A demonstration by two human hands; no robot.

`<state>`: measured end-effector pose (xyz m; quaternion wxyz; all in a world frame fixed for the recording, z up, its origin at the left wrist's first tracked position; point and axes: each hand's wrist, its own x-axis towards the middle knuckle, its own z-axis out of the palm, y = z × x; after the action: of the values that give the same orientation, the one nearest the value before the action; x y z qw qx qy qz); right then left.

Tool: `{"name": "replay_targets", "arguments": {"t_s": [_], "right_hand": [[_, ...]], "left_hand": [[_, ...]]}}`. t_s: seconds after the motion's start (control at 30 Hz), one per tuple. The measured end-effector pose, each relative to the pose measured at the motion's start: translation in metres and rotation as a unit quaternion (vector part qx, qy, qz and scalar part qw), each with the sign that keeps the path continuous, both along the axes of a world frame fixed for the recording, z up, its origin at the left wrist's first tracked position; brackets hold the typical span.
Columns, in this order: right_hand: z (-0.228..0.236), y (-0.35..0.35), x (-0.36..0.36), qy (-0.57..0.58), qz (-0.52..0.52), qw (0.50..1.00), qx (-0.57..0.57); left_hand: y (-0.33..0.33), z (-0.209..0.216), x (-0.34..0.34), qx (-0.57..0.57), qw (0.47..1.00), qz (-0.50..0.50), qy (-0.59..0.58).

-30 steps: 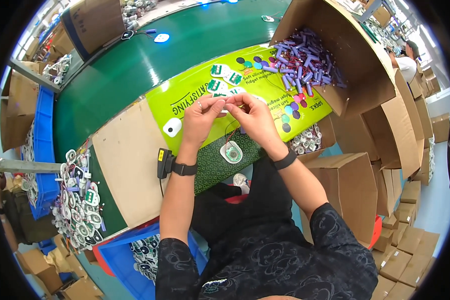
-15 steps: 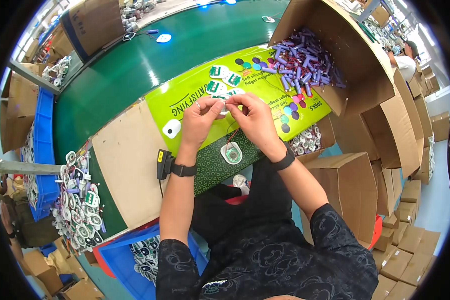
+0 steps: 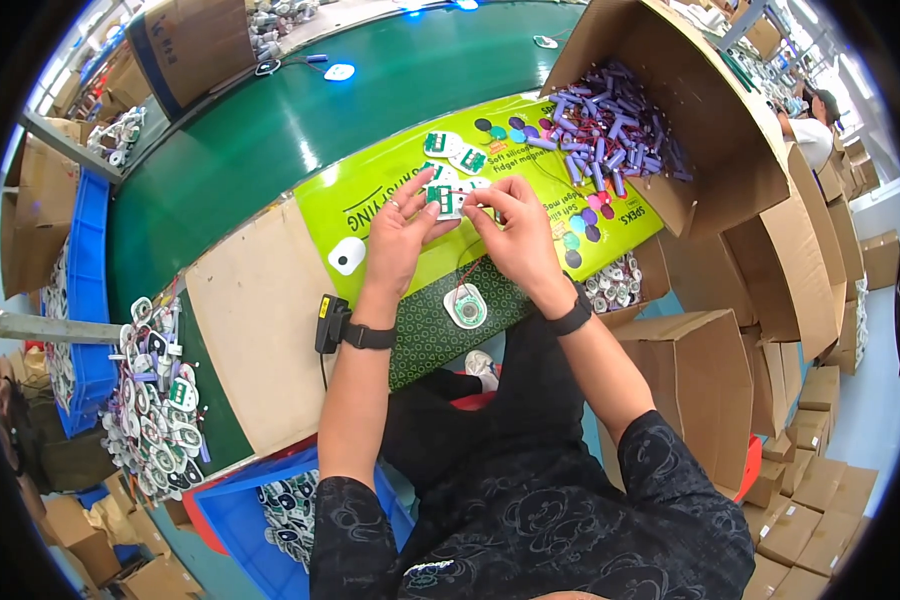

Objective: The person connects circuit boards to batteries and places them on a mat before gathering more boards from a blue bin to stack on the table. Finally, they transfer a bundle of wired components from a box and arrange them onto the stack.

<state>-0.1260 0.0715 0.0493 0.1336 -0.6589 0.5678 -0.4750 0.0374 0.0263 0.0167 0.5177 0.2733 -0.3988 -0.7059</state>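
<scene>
My left hand (image 3: 398, 232) holds a white housing with a green circuit board (image 3: 445, 200) by its left edge, thumb in front and fingers partly spread. The thumb and forefinger of my right hand (image 3: 516, 232) are pinched together at the housing's right side, on a thin red wire (image 3: 469, 194). Just beyond lie several similar white pieces with green boards (image 3: 470, 158). Nearer me, a white round-ended piece with a speaker-like disc (image 3: 465, 306) rests on the dark green patterned mat, its thin wires running up toward my right hand.
A white piece with a black dot (image 3: 347, 256) lies left on the lime-green sheet (image 3: 320, 205). Purple cylindrical cells (image 3: 610, 125) spill from a cardboard box (image 3: 720, 130) at the right. Assembled parts (image 3: 160, 420) heap at the left, above a blue bin (image 3: 240, 520). A green belt (image 3: 410, 65) runs behind.
My left fingers have opened out and tilted, so the green board in that hand now shows. My right hand has shifted slightly right, still pinching.
</scene>
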Motion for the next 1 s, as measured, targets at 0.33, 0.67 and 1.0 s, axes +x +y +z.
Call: {"name": "replay_targets", "arguments": {"t_s": [0.33,0.67,1.0], "right_hand": [[0.002,0.0,0.01,0.033,-0.018,0.999,-0.001],[-0.001,-0.006,0.007,0.109,-0.002,0.992,-0.057],[-0.009,-0.018,0.012,0.045,0.021,0.999,-0.016]], "left_hand": [[-0.002,-0.001,0.001,0.016,1.0,-0.01,-0.009],[0.0,-0.009,-0.002,-0.033,0.998,0.022,-0.044],[-0.001,-0.01,-0.009,-0.039,0.997,0.053,-0.049]]}}
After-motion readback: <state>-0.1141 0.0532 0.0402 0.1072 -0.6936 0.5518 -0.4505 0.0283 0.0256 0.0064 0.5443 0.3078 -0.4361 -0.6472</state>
